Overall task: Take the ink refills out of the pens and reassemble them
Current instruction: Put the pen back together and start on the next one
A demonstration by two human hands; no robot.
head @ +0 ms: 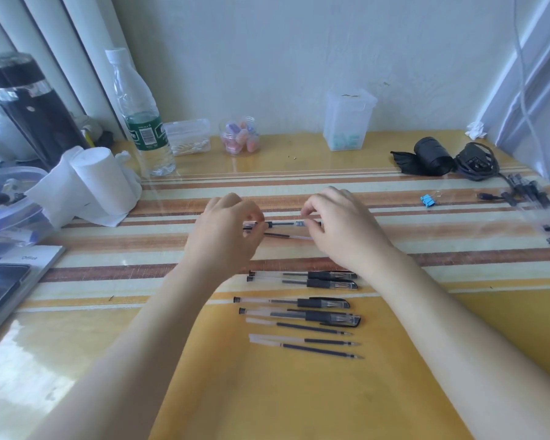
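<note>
My left hand (pixel 227 223) and my right hand (pixel 340 222) hold one clear-barrelled black pen (pixel 283 223) level between them above the striped table; the left pinches its left end, the right pinches its right end. A loose refill (pixel 286 236) shows just under the pen; whether it lies on the table or is held, I cannot tell. Nearer me lie several capped black pens (pixel 302 282) in a column. Below them lie three bare refills (pixel 305 341), tips pointing right.
A tissue roll (pixel 102 182) and a water bottle (pixel 140 122) stand at the left. A small jar (pixel 240 136) and a clear box (pixel 346 122) stand by the wall. Black tape, a cable, a blue binder clip (pixel 427 201) and pen parts (pixel 527 192) lie at the right.
</note>
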